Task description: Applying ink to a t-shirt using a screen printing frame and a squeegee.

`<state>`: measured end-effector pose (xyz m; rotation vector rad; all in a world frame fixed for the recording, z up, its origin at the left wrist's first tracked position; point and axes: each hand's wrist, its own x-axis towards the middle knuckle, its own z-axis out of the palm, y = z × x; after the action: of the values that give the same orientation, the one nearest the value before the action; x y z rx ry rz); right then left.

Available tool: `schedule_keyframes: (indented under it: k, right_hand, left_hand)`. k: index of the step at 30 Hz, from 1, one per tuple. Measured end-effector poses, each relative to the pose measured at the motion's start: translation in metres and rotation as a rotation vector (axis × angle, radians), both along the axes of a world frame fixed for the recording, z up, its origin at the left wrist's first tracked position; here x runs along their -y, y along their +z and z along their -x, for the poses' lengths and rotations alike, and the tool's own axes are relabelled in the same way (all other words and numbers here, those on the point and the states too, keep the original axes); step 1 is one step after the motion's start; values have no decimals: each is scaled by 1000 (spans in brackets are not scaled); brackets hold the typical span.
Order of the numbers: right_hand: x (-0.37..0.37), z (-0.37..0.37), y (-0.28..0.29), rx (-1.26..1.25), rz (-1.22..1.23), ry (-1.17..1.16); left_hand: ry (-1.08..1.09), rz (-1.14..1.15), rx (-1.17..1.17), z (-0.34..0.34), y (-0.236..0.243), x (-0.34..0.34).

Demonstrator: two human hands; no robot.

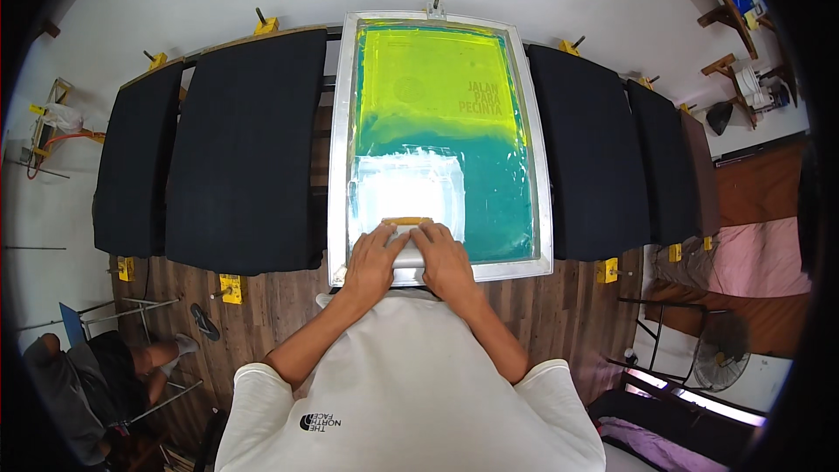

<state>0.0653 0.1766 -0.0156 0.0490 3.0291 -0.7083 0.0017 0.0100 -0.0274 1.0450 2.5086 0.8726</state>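
Note:
A silk-screen frame [544, 201] with a metal border stands in front of me. Its mesh is yellow-green at the far end and teal nearer, with a patch of white ink [406, 183] at the near left. Over the near edge of that patch I hold a squeegee [408, 252] with a grey body and a yellowish strip along its far edge. My left hand [372, 255] is closed on its left side, and my right hand [444, 258] grips the right side. Both thumbs point inward; the squeegee's underside is hidden.
Black fabric-covered boards [249, 149] flank the frame, with more black boards [587, 153] on the right. Yellow clamps [231, 288] stick out at the board ends. At the lower left a person [105, 376] sits near a sandal [204, 322]. A fan [721, 350] stands at the right.

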Motion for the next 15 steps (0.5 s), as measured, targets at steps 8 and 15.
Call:
schedule_keyframes:
  k: [8, 15]
  right_hand:
    - [0, 1, 2, -9, -36, 5]
    - [-1, 0, 10, 68, 100, -5]
  left_hand:
    - [18, 53, -62, -2, 3, 0]
    - [8, 92, 64, -3, 18, -2]
